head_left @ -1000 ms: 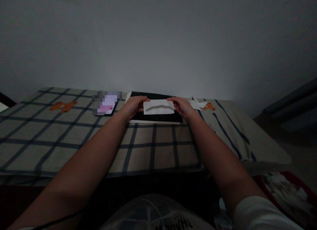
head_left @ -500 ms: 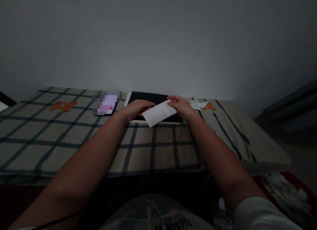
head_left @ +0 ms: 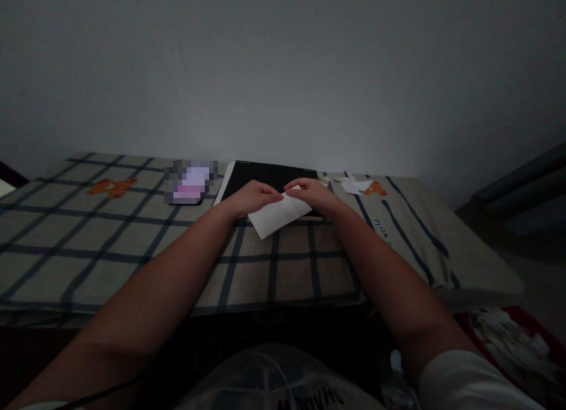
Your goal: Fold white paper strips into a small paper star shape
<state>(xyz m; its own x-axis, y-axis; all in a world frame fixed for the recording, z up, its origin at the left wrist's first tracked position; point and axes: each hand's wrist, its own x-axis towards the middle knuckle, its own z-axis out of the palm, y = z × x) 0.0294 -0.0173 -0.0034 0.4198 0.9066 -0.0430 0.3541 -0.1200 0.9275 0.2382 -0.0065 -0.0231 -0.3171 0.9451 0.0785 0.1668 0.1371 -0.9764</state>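
Observation:
A folded white paper (head_left: pixel 276 215) lies tilted over the front edge of a black tablet (head_left: pixel 265 175) on the checked bedsheet (head_left: pixel 132 245). My left hand (head_left: pixel 250 198) pinches the paper's upper left part with curled fingers. My right hand (head_left: pixel 312 195) grips its upper right part, fingertips close to those of the left hand.
A lit phone (head_left: pixel 191 183) lies left of the tablet. White paper scraps (head_left: pixel 354 186) sit at the right near an orange bear print (head_left: pixel 375 189). The bed ends at a grey wall; a red-rimmed bin with white paper (head_left: pixel 508 339) stands at the lower right.
The paper was held flat and level over the tablet; it has turned to a slant and come nearer. Both hands have moved together at its top edge.

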